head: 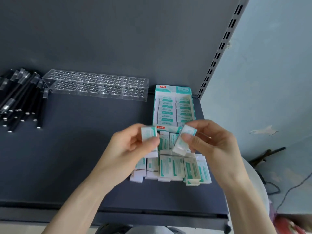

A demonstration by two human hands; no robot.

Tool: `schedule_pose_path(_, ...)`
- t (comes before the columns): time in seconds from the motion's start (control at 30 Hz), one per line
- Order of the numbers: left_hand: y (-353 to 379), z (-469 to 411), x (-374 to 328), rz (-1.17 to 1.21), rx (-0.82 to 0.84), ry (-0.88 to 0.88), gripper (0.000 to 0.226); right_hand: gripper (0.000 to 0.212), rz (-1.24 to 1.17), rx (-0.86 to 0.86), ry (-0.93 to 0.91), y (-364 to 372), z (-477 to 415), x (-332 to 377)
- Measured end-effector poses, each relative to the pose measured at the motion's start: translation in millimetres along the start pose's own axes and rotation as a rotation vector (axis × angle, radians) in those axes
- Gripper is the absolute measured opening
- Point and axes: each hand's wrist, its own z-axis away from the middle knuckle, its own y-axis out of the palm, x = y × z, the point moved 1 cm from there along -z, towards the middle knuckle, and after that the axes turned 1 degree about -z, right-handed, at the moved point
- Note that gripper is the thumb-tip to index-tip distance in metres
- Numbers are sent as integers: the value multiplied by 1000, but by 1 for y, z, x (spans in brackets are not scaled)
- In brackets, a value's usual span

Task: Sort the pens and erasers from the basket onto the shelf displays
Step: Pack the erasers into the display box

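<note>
Teal-and-white paper sleeves are wrapped round the small erasers, so each is judged light, firm under a pinch and a little slick. One eraser point(148, 133) is pinched between thumb and fingers of the left hand point(133, 147); a second eraser point(180, 144) is gripped across its middle by the right hand point(211, 144). Both are held over the loose pile point(170, 168) on the shelf point(76, 149), just before the display box point(173, 107). The long sides are best taken, since a sleeve could be slid off by its end.

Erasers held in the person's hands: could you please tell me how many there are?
2: the first eraser is pinched in the left hand, the second eraser in the right hand, though a palm could hide another.
</note>
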Motion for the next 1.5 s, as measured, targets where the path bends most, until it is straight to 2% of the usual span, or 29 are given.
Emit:
schedule_pose_path(0.17,5,-28,-9,108,-46,-82,10,22,-94,20,-55,10,-23,3)
schedule_pose_path(0.3,3,-50,-7,187,-73,-111,27,22,-118,56,-32,18,-38,2)
schedule_pose_path(0.4,-4,-67,-2,156,-153,-81,22,26,-97,42,-3,20,-51,0)
schedule_pose_path(0.5,-9,-84,1,60,-187,-34,13,14,69,-19,26,17,-70,-4)
schedule_pose_path(0.6,-11,-101,6,-70,-214,-32,15,14,281,-73,-35,15,-93,-9)
schedule_pose_path(0.67,-13,-110,10,-224,-279,-52,24,15,497,-137,-93,14,-109,-14)
schedule_pose_path(0.73,-14,-117,16,-276,-329,-81,32,11,628,-179,-116,13,-126,-17)
schedule_pose_path(0.8,-14,-120,19,-200,-329,-145,32,9,722,-174,-141,14,-139,-20)
schedule_pose_path(0.87,-14,-121,22,-14,-313,-247,24,8,804,-151,-180,14,-149,-26)
schedule_pose_path(0.97,-14,-121,25,161,-309,-330,16,7,839,-119,-219,17,-157,-36)
schedule_pose_path(1.2,-15,-117,25,98,-345,-52,10,8,939,-83,-270,21,-160,-45)
schedule_pose_path(1.3,-17,-117,26,171,-316,-62,6,9,1012,-104,-288,20,-161,-46)
schedule_pose_path(1.4,-16,-118,27,239,-310,-93,16,10,1067,-101,-268,20,-162,-45)
schedule_pose_path(1.5,-16,-117,28,284,-316,-103,10,11,893,-104,-220,19,-155,-33)
